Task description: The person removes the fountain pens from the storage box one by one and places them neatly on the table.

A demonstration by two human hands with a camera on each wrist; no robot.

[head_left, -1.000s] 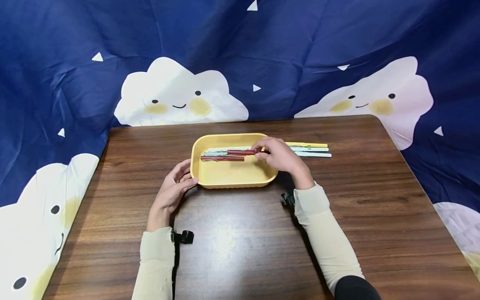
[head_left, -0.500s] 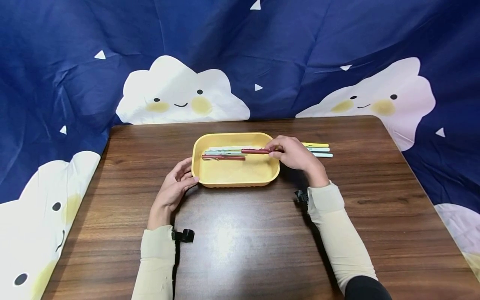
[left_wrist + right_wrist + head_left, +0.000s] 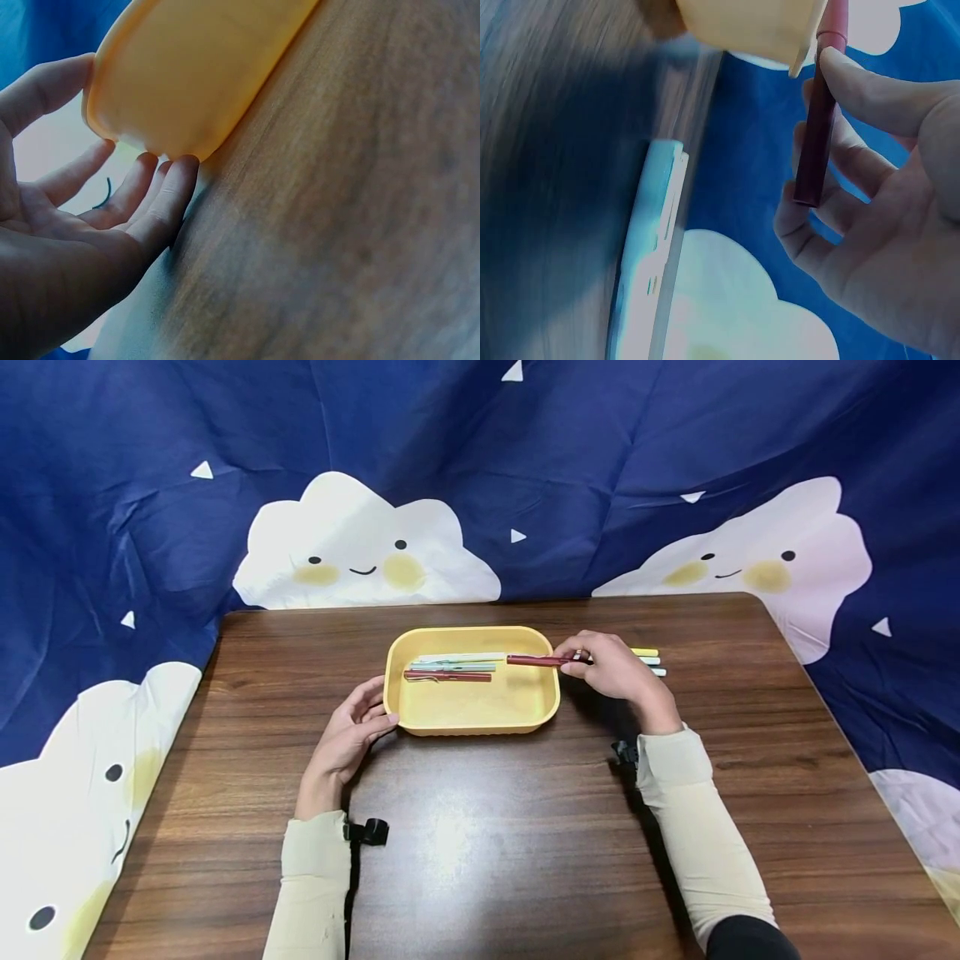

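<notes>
A yellow plastic tray (image 3: 468, 717) sits on the table in the head view. My left hand (image 3: 347, 742) rests its fingertips and thumb on the outside of the tray's left end, loosely bent. My right hand (image 3: 617, 670) pinches a dark red pen (image 3: 531, 660) between thumb and fingers at the tray's right rim. The pen's left end reaches over the tray, its other end lying within the fingers (image 3: 862, 169). Inside the tray lie another red pen (image 3: 457, 676), a light blue pen (image 3: 476, 667) and a white pen (image 3: 472, 657), all near the far wall.
Right of the tray, partly behind my right hand, several pens lie side by side: a yellow pen (image 3: 645, 652) and pale blue ones (image 3: 658, 672). They rest on the dark wooden table (image 3: 465, 877). A blue cloud-patterned cloth (image 3: 555, 460) hangs behind.
My right hand has moved right with the red pen, from over the tray to its right rim, covering more of the pens on the table. The left hand stays at the tray's end.
</notes>
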